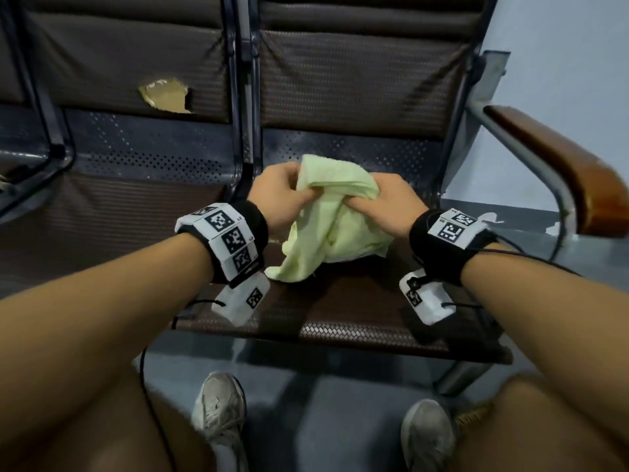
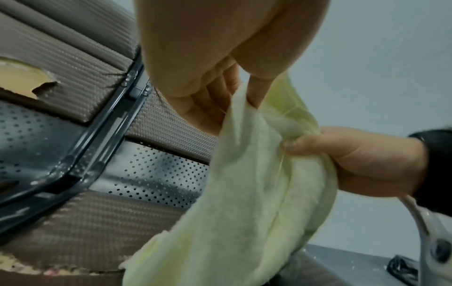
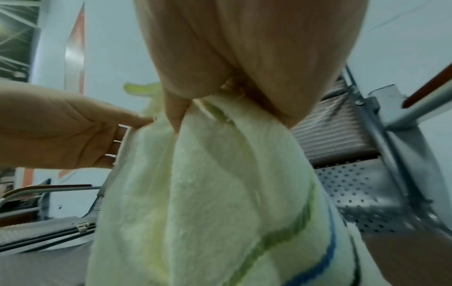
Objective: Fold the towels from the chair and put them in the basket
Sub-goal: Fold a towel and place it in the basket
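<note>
A pale green towel (image 1: 332, 219) hangs bunched between both hands just above the right-hand chair seat (image 1: 357, 315). My left hand (image 1: 289, 192) pinches its upper left part with thumb and fingers. My right hand (image 1: 371, 202) grips the upper right part, fingers curled into the cloth. In the left wrist view the towel (image 2: 244, 193) drapes down from my left hand (image 2: 239, 92), and the right hand (image 2: 342, 152) clutches a fold. In the right wrist view the towel (image 3: 208, 193) shows green and blue stripes near its lower edge. No basket is in view.
The seats are a joined metal bench with brown woven pads; the left backrest has a torn hole (image 1: 166, 95). A wooden armrest (image 1: 558, 168) juts out at the right. My knees and grey shoes (image 1: 219, 407) are below the seat's front edge.
</note>
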